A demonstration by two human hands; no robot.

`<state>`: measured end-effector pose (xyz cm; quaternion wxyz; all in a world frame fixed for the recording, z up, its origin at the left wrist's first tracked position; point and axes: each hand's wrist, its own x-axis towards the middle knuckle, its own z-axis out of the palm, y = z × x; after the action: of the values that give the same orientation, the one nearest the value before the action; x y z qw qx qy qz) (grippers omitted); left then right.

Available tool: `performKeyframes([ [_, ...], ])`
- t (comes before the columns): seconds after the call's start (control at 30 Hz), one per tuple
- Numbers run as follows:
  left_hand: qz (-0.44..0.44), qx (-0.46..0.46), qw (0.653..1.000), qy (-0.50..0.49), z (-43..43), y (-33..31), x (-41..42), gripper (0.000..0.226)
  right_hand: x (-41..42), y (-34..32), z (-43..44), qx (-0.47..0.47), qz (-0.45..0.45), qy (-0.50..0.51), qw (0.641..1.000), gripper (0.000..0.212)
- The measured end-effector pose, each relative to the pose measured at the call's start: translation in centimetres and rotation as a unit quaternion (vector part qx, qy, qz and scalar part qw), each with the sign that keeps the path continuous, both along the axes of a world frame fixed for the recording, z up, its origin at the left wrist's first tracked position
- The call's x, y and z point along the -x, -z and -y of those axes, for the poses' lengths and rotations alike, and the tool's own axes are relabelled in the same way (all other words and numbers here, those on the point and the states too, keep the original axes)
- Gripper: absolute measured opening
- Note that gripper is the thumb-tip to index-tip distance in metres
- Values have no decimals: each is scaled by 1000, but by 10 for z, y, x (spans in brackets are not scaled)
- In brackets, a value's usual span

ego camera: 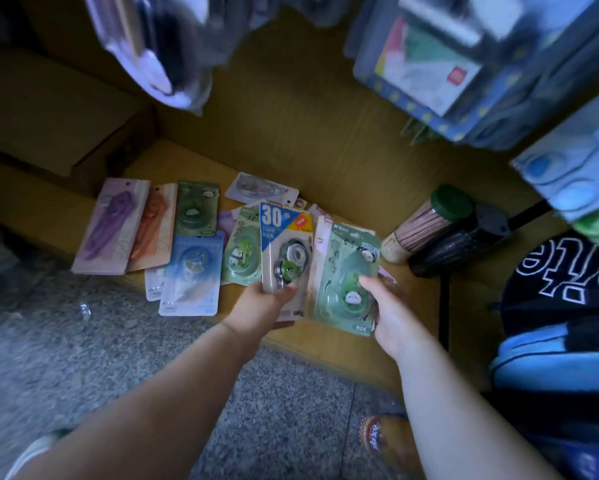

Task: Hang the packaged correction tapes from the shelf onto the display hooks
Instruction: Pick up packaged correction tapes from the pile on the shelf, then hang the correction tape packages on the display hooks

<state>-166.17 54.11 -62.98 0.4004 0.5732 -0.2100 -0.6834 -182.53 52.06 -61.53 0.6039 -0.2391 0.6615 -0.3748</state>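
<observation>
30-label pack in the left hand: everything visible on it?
The 30 pack is a card-backed blister: blue top with a white 30, a yellow and orange flash beside it, and a clear bubble over a round grey and green dispenser. It is held nearly upright, facing the camera, above loose packs on the shelf. The left hand grips its lower edge, thumb on the front.

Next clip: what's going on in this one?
A person is sorting packaged correction tapes at a low wooden shelf. The left hand grips a blue-topped pack marked 30, and the right hand holds a green panda pack beside it. More packs lie flat on the shelf, among them a purple pack, an orange pack and a pale blue pack. None of these is on a hook yet.
</observation>
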Motion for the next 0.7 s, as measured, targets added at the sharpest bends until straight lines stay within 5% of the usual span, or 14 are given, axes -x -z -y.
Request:
performKeyframes([
  [0.27, 2, 100, 995, 21, -85, -113, -31, 21, -28, -108, -90, 107, 76, -40, 991, 30],
  [0.33, 26, 152, 987, 41, -111, -141, -36, 32, -36, -134, -110, 144, 75, -62, 985, 24],
  [0.43, 56, 235, 969, 58, -143, -183, -40, 12, -49, -174, -136, 213, 86, -89, 969, 25],
  [0.7, 69, 378, 923, 21, -165, -289, -50, 29, -67, -294, -169, 349, 47, -75, 933, 11],
])
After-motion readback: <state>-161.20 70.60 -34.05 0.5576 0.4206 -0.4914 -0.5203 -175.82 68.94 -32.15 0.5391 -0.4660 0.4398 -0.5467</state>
